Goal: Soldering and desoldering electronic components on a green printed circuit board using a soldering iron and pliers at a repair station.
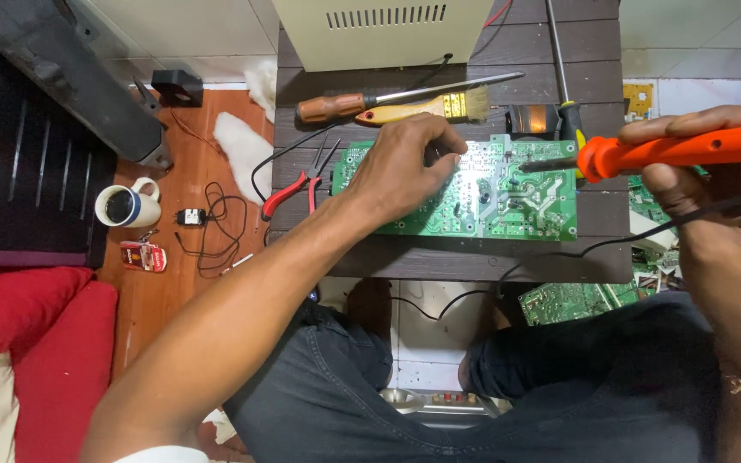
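Seen from above, a seated person in dark jeans works at a small dark wooden counter (405, 257). A green circuit board (551, 214) lies flat at the counter's middle, solder side up, with a bright glare at its centre. The left hand (400, 167) rests on the board's left half, its fingers (439, 141) curled down with the tips pressed to the board near its upper edge; what they pinch, if anything, cannot be told. The right hand (696, 171) comes in from the right, its fingers wrapped tightly around the orange handle of a soldering iron (679, 150), whose dark tip reaches the board's upper right part. The iron's black cord trails down over the counter's front edge.

Behind the board lie a screwdriver with an orange-brown handle (332, 107) and a paint brush with a yellow handle (430, 107). Red-handled pliers (298, 184) sit just left of the board. A cream metal case (383, 30) stands at the far edge. On the floor at left sits a mug (126, 206), and more green boards (572, 300) lie under the counter at right.
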